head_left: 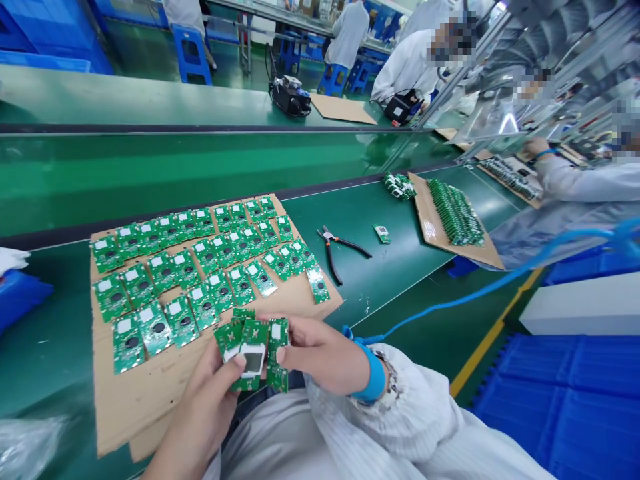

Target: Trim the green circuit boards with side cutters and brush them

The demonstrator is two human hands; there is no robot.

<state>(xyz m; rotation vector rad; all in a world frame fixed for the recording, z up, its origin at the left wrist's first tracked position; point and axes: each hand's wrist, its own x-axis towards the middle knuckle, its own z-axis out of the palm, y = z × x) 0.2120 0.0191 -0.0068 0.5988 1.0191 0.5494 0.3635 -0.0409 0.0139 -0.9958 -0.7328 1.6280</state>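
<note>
My left hand (215,383) grips a few green circuit boards (254,333) fanned together, the top one carrying a small grey screen in a white frame. Between the thumb and fingers of my right hand (320,353) is another circuit board (276,337), held upright against the right side of that bunch. Both hands are close together over the near edge of a cardboard sheet (120,413). Rows of similar boards (200,253) lie on the sheet, most showing a white square and a black round spot. A blue wrist strap (373,373) circles my right wrist.
Right of the cardboard lie cutting pliers (337,250) with black and orange handles and a single board (382,233). Farther right, another cardboard piece (425,220) bears densely stacked boards (455,213). A blue cord (450,300) runs from my wrist. Co-workers sit beyond.
</note>
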